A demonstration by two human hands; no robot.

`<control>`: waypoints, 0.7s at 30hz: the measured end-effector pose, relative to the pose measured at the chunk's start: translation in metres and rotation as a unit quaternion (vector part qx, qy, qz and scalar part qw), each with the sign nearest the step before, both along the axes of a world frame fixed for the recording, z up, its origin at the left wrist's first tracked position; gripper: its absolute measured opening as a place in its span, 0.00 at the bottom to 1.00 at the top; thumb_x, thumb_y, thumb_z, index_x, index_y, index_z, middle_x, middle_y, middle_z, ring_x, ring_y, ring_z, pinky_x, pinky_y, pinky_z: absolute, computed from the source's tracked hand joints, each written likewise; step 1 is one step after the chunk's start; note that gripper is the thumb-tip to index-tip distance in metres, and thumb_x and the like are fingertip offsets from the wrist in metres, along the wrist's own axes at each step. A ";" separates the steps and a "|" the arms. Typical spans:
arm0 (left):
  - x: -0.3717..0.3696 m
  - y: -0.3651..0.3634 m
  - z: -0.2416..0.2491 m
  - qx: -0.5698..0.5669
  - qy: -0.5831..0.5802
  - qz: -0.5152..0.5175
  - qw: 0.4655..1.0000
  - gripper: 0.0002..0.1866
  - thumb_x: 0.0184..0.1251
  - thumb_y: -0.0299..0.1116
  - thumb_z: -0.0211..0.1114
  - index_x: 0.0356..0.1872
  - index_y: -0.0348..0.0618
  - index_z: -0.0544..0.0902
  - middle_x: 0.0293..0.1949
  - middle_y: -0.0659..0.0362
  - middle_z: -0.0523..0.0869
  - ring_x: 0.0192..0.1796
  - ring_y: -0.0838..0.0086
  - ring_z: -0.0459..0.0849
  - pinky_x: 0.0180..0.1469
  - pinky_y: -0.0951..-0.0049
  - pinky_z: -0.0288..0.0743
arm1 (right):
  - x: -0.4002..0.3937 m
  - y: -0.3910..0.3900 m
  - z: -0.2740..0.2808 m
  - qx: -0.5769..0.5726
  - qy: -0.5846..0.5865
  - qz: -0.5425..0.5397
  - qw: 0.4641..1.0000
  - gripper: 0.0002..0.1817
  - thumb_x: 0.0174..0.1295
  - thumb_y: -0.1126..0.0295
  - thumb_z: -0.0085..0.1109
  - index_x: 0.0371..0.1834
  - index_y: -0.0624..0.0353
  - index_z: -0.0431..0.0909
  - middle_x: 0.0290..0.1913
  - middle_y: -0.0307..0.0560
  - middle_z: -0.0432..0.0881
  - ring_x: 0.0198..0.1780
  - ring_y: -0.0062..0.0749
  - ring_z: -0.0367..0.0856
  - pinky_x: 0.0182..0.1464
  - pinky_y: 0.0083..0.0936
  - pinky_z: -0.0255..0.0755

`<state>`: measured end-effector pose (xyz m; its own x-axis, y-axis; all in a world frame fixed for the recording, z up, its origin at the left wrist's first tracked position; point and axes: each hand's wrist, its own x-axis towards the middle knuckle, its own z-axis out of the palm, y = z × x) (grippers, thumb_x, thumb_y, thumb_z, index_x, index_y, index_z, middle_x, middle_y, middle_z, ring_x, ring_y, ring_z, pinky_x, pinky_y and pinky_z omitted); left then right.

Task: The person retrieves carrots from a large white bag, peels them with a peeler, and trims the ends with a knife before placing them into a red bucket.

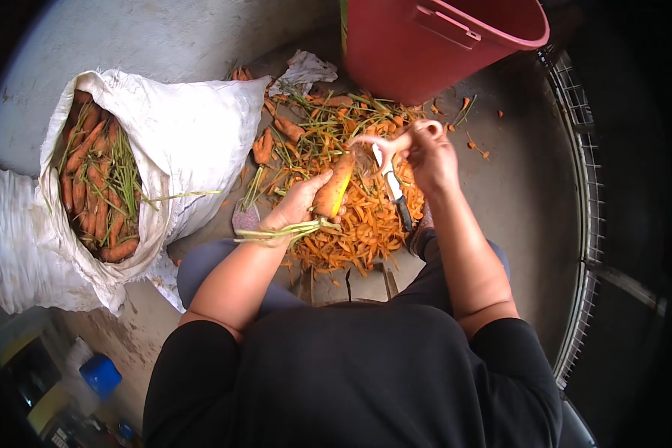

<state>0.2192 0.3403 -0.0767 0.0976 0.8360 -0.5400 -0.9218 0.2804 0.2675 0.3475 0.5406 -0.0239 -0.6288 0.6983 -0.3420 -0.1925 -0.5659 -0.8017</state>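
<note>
- Grey floor [515, 201] surrounds the person, with a heap of peelings [358, 240] at 12 o'clock; a white sack [209, 119] gapes at 10 o'clock, showing loose carrots [89, 175], and a red bin [411, 52] stands near 1 o'clock.
- Left hand [300, 201], at 11 o'clock, has its fingers wrapped round one carrot [334, 188], held above the heap with its tip towards 12; its green stems [295, 231] trail across the wrist.
- Right hand [434, 158], at 1 o'clock, has its fingers closed on a pale tool [387, 143], possibly a peeler; motion blur hides its edge.
- That tool looks close to the carrot's tip, so a stroke running long could nick the left fingers; a damp or gritty skin would make the carrot likelier to turn.
- Just below the right hand, a knife [393, 187] lies bare on the peelings, blade towards 11, handle towards 5. Reaching down without looking could mean a cut, and a nudge from the nearby shoe [424, 233] could shift it.
- Scraps scattered towards 2 o'clock could become slippery underfoot.
</note>
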 end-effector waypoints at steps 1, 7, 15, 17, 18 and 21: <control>-0.001 0.001 0.009 0.003 0.016 -0.010 1.000 0.21 0.68 0.45 0.45 0.48 0.35 0.70 0.34 0.51 0.79 0.30 0.71 0.80 0.29 0.76 0.77 | -0.005 -0.016 0.011 -0.024 0.027 0.064 0.997 0.06 0.58 0.71 0.55 0.35 0.60 0.70 0.31 0.48 0.79 0.29 0.27 0.79 0.25 0.18 0.73; 0.005 0.001 0.018 0.007 0.034 -0.038 0.999 0.23 0.68 0.47 0.43 0.54 0.39 0.66 0.33 0.54 0.75 0.31 0.70 0.76 0.27 0.73 0.73 | -0.012 -0.021 -0.006 -0.031 -0.015 0.138 0.990 0.07 0.58 0.70 0.56 0.33 0.60 0.69 0.30 0.48 0.79 0.30 0.29 0.79 0.27 0.19 0.73; -0.002 -0.002 0.004 0.026 -0.009 -0.057 0.998 0.24 0.69 0.47 0.41 0.55 0.36 0.66 0.34 0.54 0.75 0.31 0.69 0.76 0.29 0.73 0.74 | -0.007 -0.014 0.001 -0.012 0.028 0.102 0.994 0.05 0.60 0.70 0.52 0.35 0.59 0.70 0.30 0.47 0.80 0.30 0.28 0.79 0.26 0.17 0.71; 0.004 0.003 0.022 0.036 0.075 -0.017 0.996 0.24 0.69 0.46 0.42 0.54 0.34 0.66 0.36 0.53 0.76 0.33 0.68 0.78 0.32 0.72 0.76 | -0.011 -0.036 0.010 -0.042 0.067 0.216 0.973 0.07 0.58 0.69 0.56 0.34 0.59 0.71 0.29 0.48 0.80 0.29 0.28 0.79 0.25 0.17 0.72; 0.007 0.005 0.029 0.041 0.116 0.000 0.992 0.24 0.69 0.46 0.42 0.53 0.33 0.66 0.37 0.53 0.76 0.34 0.67 0.80 0.33 0.71 0.78 | -0.011 -0.040 0.010 -0.046 0.061 0.253 0.964 0.07 0.57 0.69 0.58 0.34 0.59 0.72 0.29 0.48 0.80 0.29 0.28 0.80 0.26 0.17 0.72; 0.002 0.001 0.016 0.022 -0.047 -0.001 0.999 0.22 0.69 0.43 0.43 0.51 0.33 0.69 0.37 0.51 0.79 0.35 0.67 0.82 0.36 0.69 0.79 | -0.010 -0.030 -0.014 -0.081 0.023 0.212 0.974 0.10 0.55 0.66 0.60 0.34 0.59 0.73 0.28 0.42 0.80 0.28 0.25 0.79 0.27 0.17 0.73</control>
